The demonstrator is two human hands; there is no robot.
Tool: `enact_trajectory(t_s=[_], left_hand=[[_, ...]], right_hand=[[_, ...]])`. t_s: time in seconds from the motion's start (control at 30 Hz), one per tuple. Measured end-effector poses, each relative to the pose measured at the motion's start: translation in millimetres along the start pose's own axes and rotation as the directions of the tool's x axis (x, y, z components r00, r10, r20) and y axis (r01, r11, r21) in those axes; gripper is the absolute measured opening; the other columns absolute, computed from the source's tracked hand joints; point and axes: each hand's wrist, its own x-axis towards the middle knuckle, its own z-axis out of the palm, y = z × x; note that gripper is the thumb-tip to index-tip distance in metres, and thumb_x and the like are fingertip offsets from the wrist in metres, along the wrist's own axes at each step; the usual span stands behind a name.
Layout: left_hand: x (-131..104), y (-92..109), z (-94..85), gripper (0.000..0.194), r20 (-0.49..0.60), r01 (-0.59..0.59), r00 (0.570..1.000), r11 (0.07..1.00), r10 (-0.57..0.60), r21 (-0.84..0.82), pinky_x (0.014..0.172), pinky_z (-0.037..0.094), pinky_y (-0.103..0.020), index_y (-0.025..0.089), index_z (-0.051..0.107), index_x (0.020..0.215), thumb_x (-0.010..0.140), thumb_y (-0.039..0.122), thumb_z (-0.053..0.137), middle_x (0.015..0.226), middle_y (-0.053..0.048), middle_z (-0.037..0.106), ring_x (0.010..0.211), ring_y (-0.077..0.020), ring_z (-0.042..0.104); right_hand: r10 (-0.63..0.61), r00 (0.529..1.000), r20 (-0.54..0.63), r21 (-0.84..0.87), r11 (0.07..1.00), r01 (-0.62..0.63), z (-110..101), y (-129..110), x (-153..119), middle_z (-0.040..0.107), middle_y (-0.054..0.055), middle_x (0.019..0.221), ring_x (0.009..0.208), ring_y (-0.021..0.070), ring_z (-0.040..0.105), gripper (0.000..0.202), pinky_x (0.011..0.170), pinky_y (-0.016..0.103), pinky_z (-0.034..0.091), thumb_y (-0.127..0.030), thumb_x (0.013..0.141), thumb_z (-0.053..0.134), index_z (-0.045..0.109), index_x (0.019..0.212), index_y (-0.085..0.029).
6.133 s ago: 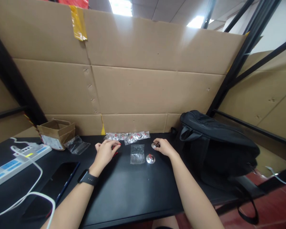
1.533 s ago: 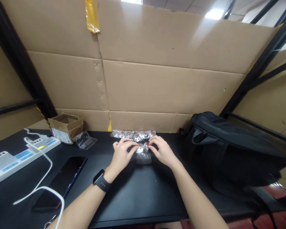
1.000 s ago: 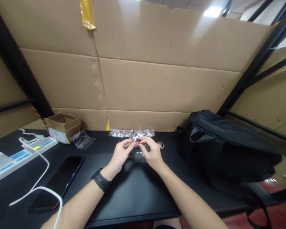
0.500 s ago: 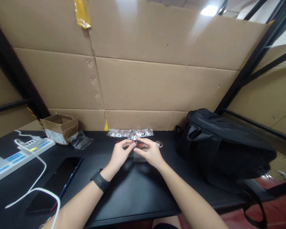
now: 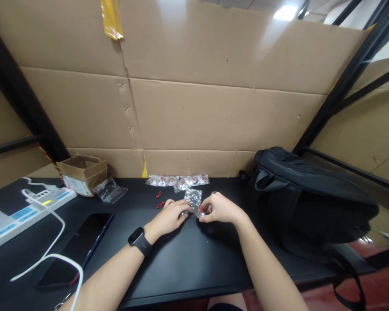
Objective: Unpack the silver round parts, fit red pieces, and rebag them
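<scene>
My left hand [image 5: 172, 216] lies low over the black table, its fingers curled over a small shiny item that is mostly hidden. Close to its right, my right hand [image 5: 218, 208] pinches a small round piece with a red cord [image 5: 201, 209]. A clear plastic bag [image 5: 193, 197] lies between and just behind the hands. Two red cord loops, one at the back [image 5: 158, 194] and one nearer [image 5: 161, 204], rest left of the bag. Behind them stretches a row of bagged round items with red parts [image 5: 189, 180].
An open cardboard box [image 5: 84, 170], crumpled plastic [image 5: 110, 191], a power strip [image 5: 29, 216] with white cables and a dark phone [image 5: 78, 248] occupy the left. A black backpack [image 5: 307, 198] sits at the right. Cardboard panels [image 5: 194, 116] stand behind the table [image 5: 188, 268].
My hands have moved apart and down to the table. The clear bag now shows behind them, and the two red loops at the left are uncovered.
</scene>
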Motion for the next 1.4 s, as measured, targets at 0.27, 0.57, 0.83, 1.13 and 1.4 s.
enact_trajectory(t_s=[0.27,0.57,0.83,1.13,1.4], left_hand=[[2.0,7.8,2.5,0.03,-0.013,0.133,0.991,0.975,-0.132,0.178,0.092,0.033,-0.04,0.028,0.066,0.119,0.091,0.035,0.055,0.128,-0.007,0.065,0.114,-0.0266,0.056],[3.5,15.6,-0.1,0.028,-0.062,0.231,0.973,0.951,-0.223,0.204,0.085,0.031,-0.041,0.03,0.068,0.112,0.087,0.037,0.058,0.118,-0.005,0.069,0.108,-0.028,0.055],[7.8,15.0,1.7,0.02,-0.121,0.288,0.955,0.945,-0.271,0.154,0.086,0.029,-0.042,0.024,0.069,0.092,0.092,0.04,0.056,0.1,-0.006,0.074,0.105,-0.0268,0.057],[8.0,9.5,3.9,0.02,-0.073,0.194,0.981,0.959,-0.182,0.208,0.088,0.028,-0.041,0.024,0.072,0.085,0.095,0.032,0.056,0.091,-0.003,0.076,0.083,-0.0191,0.064],[9.6,9.1,9.8,0.031,-0.116,0.174,0.983,0.934,-0.144,0.313,0.096,0.027,-0.044,0.022,0.071,0.08,0.098,0.026,0.046,0.084,-0.004,0.075,0.078,-0.0196,0.065]], right_hand=[[-0.036,0.996,-0.081,-0.041,0.999,0.033,13.8,-8.0,9.7,0.069,-0.002,0.065,0.058,0.0113,0.058,0.021,0.058,0.021,0.039,-0.035,0.07,0.079,0.078,0.084,-0.019],[0.061,0.998,-0.032,-0.128,0.99,-0.064,26.6,4.4,15.2,0.065,0.0,0.058,0.052,0.0114,0.054,0.018,0.055,0.023,0.037,-0.035,0.069,0.076,0.076,0.072,-0.017],[0.074,0.997,-0.031,-0.133,0.988,-0.078,25.0,7.9,14.6,0.067,0.0,0.059,0.054,0.0118,0.055,0.019,0.055,0.023,0.037,-0.036,0.069,0.076,0.076,0.074,-0.017],[0.072,0.996,-0.056,-0.132,0.988,-0.079,29.8,14.7,18.4,0.07,0.001,0.066,0.058,0.0135,0.058,0.025,0.055,0.023,0.038,-0.039,0.066,0.08,0.076,0.077,-0.017],[0.04,0.994,-0.102,-0.051,0.998,-0.045,34.0,9.2,21.2,0.07,-0.001,0.067,0.06,0.0127,0.06,0.024,0.056,0.022,0.038,-0.037,0.065,0.082,0.073,0.077,-0.018]])
